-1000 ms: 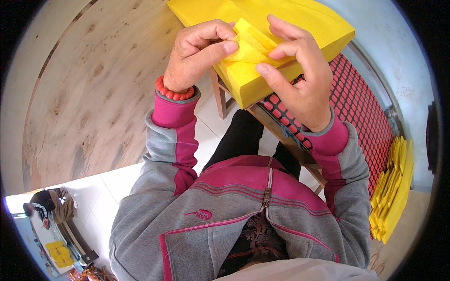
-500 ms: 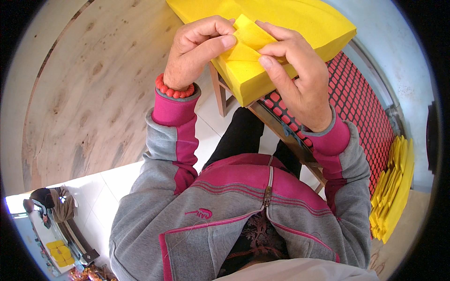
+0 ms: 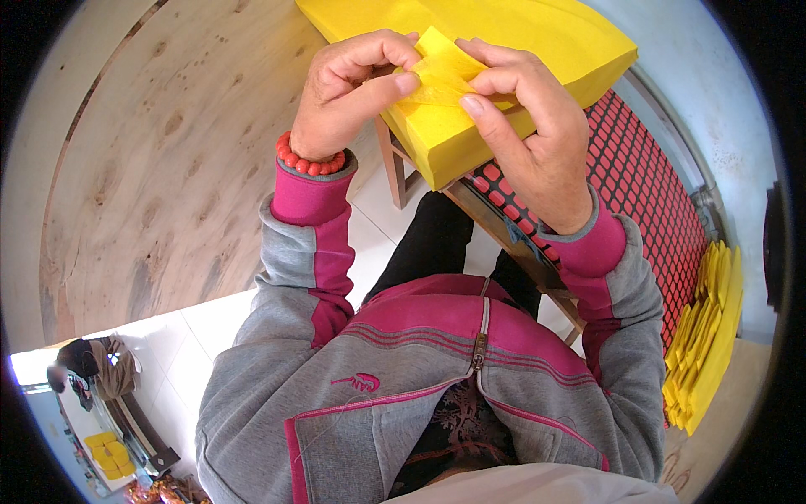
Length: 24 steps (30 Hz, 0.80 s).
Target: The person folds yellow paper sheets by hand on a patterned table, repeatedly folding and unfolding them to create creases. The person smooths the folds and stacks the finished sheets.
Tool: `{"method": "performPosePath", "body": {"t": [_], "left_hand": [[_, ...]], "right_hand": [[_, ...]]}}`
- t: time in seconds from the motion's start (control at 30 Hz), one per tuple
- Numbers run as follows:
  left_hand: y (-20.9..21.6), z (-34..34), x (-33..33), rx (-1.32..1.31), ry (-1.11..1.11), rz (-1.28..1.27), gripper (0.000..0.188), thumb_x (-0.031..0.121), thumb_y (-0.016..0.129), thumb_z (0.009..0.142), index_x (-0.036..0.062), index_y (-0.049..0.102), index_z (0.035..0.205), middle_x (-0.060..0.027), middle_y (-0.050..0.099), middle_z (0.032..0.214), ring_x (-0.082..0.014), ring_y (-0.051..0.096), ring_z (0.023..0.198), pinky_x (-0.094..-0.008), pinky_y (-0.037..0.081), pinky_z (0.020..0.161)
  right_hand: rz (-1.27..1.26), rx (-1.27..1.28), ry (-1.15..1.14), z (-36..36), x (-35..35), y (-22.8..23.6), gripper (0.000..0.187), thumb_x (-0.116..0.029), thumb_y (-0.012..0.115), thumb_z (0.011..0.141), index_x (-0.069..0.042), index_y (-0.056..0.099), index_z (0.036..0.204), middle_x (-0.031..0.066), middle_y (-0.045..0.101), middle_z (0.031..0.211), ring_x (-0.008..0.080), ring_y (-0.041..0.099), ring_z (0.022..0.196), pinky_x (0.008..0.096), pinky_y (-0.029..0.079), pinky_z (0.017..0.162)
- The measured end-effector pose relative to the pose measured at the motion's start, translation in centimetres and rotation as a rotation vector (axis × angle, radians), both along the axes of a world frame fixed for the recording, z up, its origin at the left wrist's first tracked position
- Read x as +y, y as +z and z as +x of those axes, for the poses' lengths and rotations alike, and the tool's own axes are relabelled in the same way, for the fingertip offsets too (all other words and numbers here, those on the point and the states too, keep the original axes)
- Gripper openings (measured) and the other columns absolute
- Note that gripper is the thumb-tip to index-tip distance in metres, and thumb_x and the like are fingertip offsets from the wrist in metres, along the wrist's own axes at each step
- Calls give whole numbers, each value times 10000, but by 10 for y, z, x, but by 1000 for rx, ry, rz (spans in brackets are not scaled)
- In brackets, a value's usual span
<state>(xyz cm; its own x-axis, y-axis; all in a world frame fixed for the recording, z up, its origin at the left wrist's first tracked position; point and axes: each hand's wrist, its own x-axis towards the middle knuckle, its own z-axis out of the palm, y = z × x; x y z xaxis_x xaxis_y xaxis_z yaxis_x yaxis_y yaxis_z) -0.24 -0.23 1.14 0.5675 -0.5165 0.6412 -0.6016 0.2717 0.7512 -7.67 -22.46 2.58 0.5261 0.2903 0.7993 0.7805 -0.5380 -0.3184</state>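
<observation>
While its left side is pinched by the left hand (image 3: 348, 94), a folded yellow sheet (image 3: 442, 67) is pinched by the right hand (image 3: 539, 122) — over the near end of a yellow block (image 3: 573, 46).

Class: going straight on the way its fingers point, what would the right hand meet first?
The right hand would probably first meet the folded yellow sheet at its fingertips; the left hand seems next beyond, though depth is unclear.

Workroom surroundings: knotted wooden board (image 3: 151, 176), at left; red-and-black gridded surface (image 3: 651, 193), at right, near the pale blue wall (image 3: 730, 92); across the white tiled floor (image 3: 172, 349), a person (image 3: 80, 359) beside a white-topped table (image 3: 74, 413).
</observation>
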Motion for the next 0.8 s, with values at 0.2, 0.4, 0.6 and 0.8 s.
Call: {"method": "performPosePath", "body": {"t": [0.2, 0.4, 0.6, 0.8], "left_hand": [[1, 0, -1, -21, 38, 8, 50, 51, 607, 952, 16, 639, 939, 18, 635, 869, -68, 568, 820, -255, 470, 912], [0, 3, 2, -14, 9, 27, 42, 63, 628, 942, 23, 641, 948, 13, 635, 903, -66, 564, 852, -276, 470, 960], [-1, 6, 0, -150, 18, 25, 123, 57, 732, 898, 37, 649, 987, 14, 652, 938, -67, 591, 881, -249, 500, 865], [-6, 3, -5, -31, 10, -29, 123, 19, 718, 930, 26, 644, 1028, -10, 684, 992, -76, 627, 900, -240, 521, 815]], "right_hand": [[40, -77, 2, 3, 3, -1, 133, -79, 715, 889, -20, 633, 975, 177, 708, 1149, 324, 686, 1014, 375, 522, 881], [1, -76, -12, 2, 1, 1, 135, -63, 709, 898, -7, 624, 987, 195, 703, 1157, 318, 692, 1045, 364, 528, 890], [67, -114, -25, 9, 4, -2, 134, -89, 720, 885, -34, 630, 967, 184, 710, 1038, 348, 700, 928, 401, 538, 805], [109, -75, 23, 4, 1, 0, 137, -76, 720, 894, -30, 643, 997, 196, 694, 1143, 336, 692, 1025, 370, 537, 879]]}}
